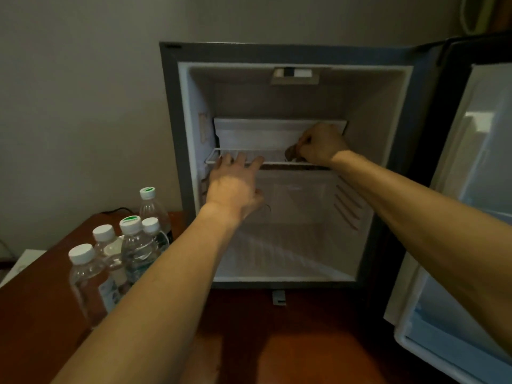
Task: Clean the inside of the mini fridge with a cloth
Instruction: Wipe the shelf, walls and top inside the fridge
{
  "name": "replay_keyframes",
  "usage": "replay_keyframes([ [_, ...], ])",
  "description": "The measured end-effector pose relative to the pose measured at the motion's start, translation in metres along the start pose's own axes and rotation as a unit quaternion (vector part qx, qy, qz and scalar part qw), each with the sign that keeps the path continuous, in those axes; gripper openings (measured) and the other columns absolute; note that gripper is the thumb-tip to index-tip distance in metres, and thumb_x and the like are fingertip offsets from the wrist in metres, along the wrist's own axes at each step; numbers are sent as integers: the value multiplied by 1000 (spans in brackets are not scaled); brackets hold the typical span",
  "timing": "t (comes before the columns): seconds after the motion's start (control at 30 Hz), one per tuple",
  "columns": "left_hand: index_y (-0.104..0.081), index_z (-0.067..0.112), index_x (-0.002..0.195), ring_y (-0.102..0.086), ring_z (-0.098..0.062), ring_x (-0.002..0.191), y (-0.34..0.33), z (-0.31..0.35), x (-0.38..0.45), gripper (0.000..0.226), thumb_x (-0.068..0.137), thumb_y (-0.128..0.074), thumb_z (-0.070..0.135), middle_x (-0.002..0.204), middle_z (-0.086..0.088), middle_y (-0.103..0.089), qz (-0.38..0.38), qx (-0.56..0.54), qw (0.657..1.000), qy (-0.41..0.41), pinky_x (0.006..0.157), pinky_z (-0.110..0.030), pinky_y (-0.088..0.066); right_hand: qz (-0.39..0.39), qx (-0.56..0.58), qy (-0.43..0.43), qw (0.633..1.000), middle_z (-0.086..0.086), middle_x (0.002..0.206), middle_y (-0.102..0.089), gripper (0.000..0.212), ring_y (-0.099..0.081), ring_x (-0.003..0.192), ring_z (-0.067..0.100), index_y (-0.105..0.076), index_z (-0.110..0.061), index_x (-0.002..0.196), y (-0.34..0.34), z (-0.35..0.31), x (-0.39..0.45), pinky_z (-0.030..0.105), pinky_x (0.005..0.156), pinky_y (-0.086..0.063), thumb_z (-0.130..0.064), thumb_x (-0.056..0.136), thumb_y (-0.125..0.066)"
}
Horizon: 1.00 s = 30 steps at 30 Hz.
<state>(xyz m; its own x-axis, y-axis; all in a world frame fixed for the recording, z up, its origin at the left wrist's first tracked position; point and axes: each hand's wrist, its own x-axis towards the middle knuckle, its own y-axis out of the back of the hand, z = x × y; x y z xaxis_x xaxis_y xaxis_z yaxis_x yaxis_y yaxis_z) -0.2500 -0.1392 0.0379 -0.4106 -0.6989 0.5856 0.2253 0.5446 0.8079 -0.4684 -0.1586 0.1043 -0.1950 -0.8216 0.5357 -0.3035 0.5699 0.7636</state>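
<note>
— Two hands inside the mini fridge; why both?

— Probably the left hand steadies the wire shelf. Its fingers lie fairly straight on the front edge, gripping nothing. The right hand does the wiping.

— Where's the cloth?

— Bunched in the right fist, fingers curled round it. A dark wad pokes out leftward, resting on the shelf's right end, near the back.

— And the water bottles?

— Standing on the wooden table left of the fridge, likely so the inside can be wiped.
</note>
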Motion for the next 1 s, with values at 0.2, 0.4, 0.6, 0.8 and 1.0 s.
replay_keyframes([
  [0.2, -20, 33, 158, -28, -36, 142, -1, -3, 0, 80, 89, -59, 47, 154, -9, -33, -13, 17, 1000, 2, 102, -49, -42, 23, 54, 54, 997, 8, 88, -75, 17, -69, 85, 18, -79, -12, 88, -17, -32, 23, 19, 73, -47, -15, 88, -62],
  [0.4, -21, 34, 157, -29, -34, 141, -3, -3, 0, 81, 88, -61, 45, 155, -7, -32, -7, 9, 1000, 6, 105, -47, -40, -40, 7, 130, 991, 9, 86, -71, 15, -67, 86, 22, -75, -11, 86, -45, -61, 30, 19, 69, -38, -20, 88, -64],
  [0.6, -17, 36, 157, -28, -34, 143, -3, -7, -1, 79, 91, -58, 47, 156, -6, -31, -9, 20, 1000, -3, 108, -50, -38, -23, -40, 55, 997, 11, 90, -68, 13, -65, 85, 28, -70, -16, 83, -11, 12, 24, 24, 69, -42, -25, 89, -64],
  [0.8, -15, 37, 158, -28, -34, 144, 3, -4, 0, 80, 91, -58, 47, 157, -5, -29, -31, 13, 999, 4, 108, -51, -41, 14, -129, -71, 989, 20, 116, -63, 25, -61, 105, 37, -67, -5, 108, 1, 36, 20, 35, 86, -52, -20, 88, -66],
  [1.0, -16, 36, 158, -27, -34, 143, 4, -8, 2, 81, 90, -59, 46, 156, -6, -30, -37, 3, 999, -7, 106, -50, -39, 26, -22, -36, 999, 21, 96, -70, 27, -66, 93, 33, -73, 2, 92, -15, -9, 17, 30, 77, -51, -25, 86, -70],
])
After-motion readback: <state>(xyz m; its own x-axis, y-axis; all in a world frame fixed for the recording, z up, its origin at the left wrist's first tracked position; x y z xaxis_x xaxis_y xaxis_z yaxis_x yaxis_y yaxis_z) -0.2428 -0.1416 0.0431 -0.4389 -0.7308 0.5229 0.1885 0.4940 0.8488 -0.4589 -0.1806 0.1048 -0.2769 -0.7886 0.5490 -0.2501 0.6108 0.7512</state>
